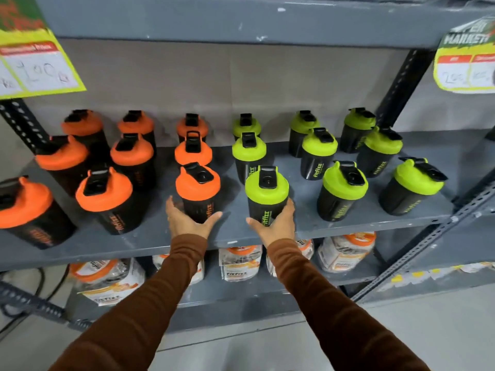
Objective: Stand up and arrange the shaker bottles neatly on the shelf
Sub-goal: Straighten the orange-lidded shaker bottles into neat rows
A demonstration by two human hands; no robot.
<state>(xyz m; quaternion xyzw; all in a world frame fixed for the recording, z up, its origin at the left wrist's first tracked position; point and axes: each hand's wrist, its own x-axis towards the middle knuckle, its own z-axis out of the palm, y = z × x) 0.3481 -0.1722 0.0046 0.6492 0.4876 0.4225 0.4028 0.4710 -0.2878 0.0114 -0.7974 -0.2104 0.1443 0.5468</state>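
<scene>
Black shaker bottles stand upright in rows on a grey metal shelf (150, 243): several with orange lids on the left half, several with green lids on the right half. My left hand (187, 222) cups the base of the front orange-lidded bottle (199, 190), fingers spread around it. My right hand (276, 224) wraps the lower body of the front green-lidded bottle (266, 192). Both bottles rest on the shelf near its front edge. No bottle lies on its side.
Clear jars with orange lids (107, 279) fill the shelf below. Yellow price signs hang at the upper left (34, 65) and upper right (466, 68). Perforated uprights (401, 87) frame the shelf, and another rack (476, 210) adjoins on the right.
</scene>
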